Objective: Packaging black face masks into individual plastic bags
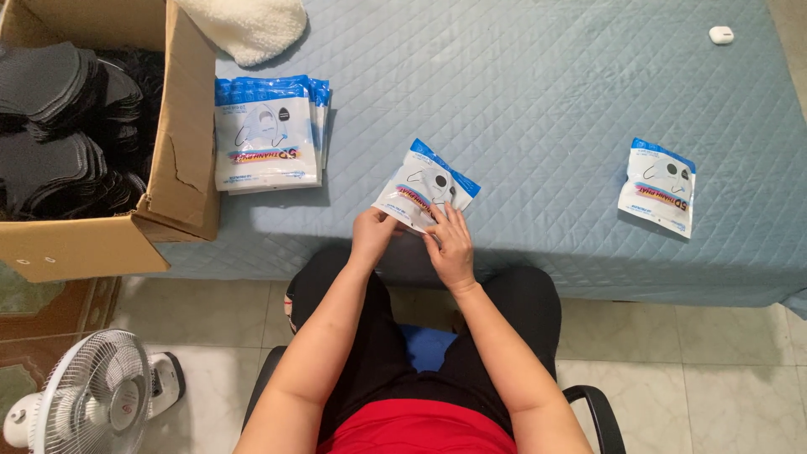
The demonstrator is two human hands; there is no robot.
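Both hands [412,235] | pinch mask packet [429,185] at its near edge

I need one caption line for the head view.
Both hands, left hand and right hand, hold a mask packet on the blue bed.

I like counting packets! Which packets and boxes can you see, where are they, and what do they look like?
Held packet: flat white pouch with a blue top strip, at the bed's near edge, held by the left hand and right hand.
Packet stack: same white-and-blue pouches, beside the box.
Single packet: same kind, lying alone at right.
Cardboard box: brown, open, at left, holding dark pieces.
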